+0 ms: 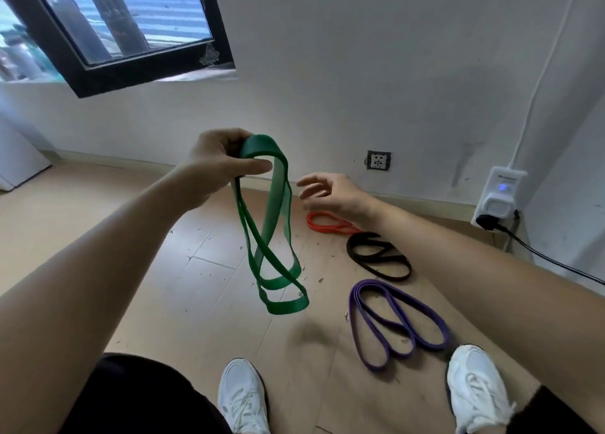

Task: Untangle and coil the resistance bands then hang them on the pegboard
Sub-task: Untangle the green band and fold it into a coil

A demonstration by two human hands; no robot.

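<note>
Spotted high at the far left: a dark-framed window (124,24), and under it, at the edge, something white and boxy (16,158), too cut off to name. Next, the left hand (219,165), raised in mid-air, fingers and thumb curled tight round the top fold of the green band (271,237). Dangled from that grip in long twisted loops, crossed over one another, with the lowest loop clear of the wooden floor (131,253). Noted small pale flecks scattered on the boards beneath, and the left white shoe (244,397) at the bottom.

Just to the right, found the right hand (330,193): held nothing, fingers spread and loosely bent, near the green loops but apart from them. Under that wrist, on the floor by the wall, saw the orange band (327,222) in a narrow loop, partly hidden by the forearm. Beside it and nearer the camera, the black band (376,257), folded into flat loops. Nearer again, the purple band (393,325), folded the same way, just beside the right white shoe (478,388).

Picked out a socket (378,160) low on the wall behind. Farther right, a white plug-in unit (499,198) with a blue light, and a black cable (540,253) run off to the right edge.
</note>
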